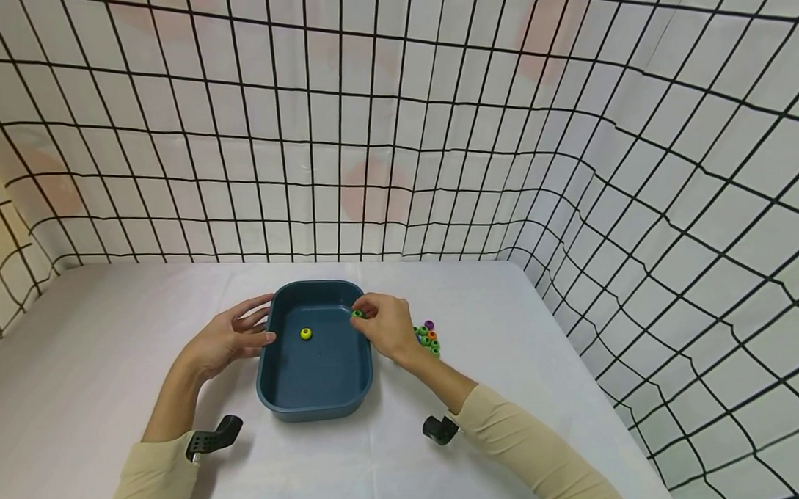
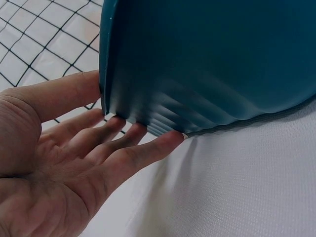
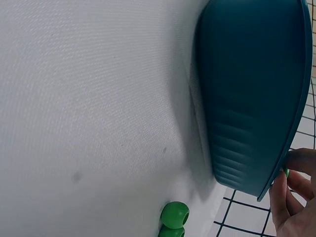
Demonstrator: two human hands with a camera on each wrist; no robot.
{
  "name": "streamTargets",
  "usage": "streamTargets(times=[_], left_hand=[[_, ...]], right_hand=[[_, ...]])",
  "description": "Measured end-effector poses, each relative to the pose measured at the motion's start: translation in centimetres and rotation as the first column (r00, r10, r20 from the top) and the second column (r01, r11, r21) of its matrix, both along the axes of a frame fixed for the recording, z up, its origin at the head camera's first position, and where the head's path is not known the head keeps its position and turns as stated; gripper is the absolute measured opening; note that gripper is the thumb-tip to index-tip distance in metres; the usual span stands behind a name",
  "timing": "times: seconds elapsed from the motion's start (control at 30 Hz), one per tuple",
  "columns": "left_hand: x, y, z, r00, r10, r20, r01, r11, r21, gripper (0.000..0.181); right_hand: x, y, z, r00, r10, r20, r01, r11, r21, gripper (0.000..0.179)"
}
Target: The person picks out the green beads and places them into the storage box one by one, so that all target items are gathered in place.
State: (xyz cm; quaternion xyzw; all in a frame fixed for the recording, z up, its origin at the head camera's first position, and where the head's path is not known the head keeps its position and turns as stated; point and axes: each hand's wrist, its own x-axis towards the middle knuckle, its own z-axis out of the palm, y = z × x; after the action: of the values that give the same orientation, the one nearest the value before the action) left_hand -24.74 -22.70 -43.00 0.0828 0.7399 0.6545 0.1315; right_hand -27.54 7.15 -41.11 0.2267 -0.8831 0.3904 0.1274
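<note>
A dark blue rectangular tray [image 1: 321, 384] lies on the white cloth. Inside it sits one yellow-green bead [image 1: 306, 333], left of the middle. My left hand [image 1: 227, 342] is at the tray's left side; in the left wrist view its straight fingers [image 2: 148, 148] touch the ribbed outer wall, the thumb at the rim. Over the tray's right rim, my right hand [image 1: 385, 325] pinches a green bead [image 1: 358, 314] between thumb and fingertips. Loose beads [image 1: 433, 344], mostly green with a purple and an orange one, lie beside the right wrist, partly hidden by it.
Behind the table and along its right side stands a black wire grid [image 1: 343, 156] against white sheeting. Black wrist camera mounts [image 1: 214, 436] stick out from the sleeves above the cloth. Two green beads [image 3: 174, 217] show low in the right wrist view, near the tray.
</note>
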Motion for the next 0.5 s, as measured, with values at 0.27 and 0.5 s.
streamTargets(times=[0.27, 0.5], left_hand=[[-0.08, -0.02, -0.12, 1.000, 0.004, 0.000, -0.004, 1.000, -0.013, 0.085], [0.02, -0.03, 0.00, 1.000, -0.004, 0.006, 0.004, 1.000, -0.005, 0.087]], right_hand=[[0.11, 0.07, 0.09, 1.000, -0.011, 0.006, 0.011, 1.000, 0.000, 0.017], [0.16, 0.09, 0.04, 1.000, -0.018, 0.017, 0.018, 1.000, 0.001, 0.019]])
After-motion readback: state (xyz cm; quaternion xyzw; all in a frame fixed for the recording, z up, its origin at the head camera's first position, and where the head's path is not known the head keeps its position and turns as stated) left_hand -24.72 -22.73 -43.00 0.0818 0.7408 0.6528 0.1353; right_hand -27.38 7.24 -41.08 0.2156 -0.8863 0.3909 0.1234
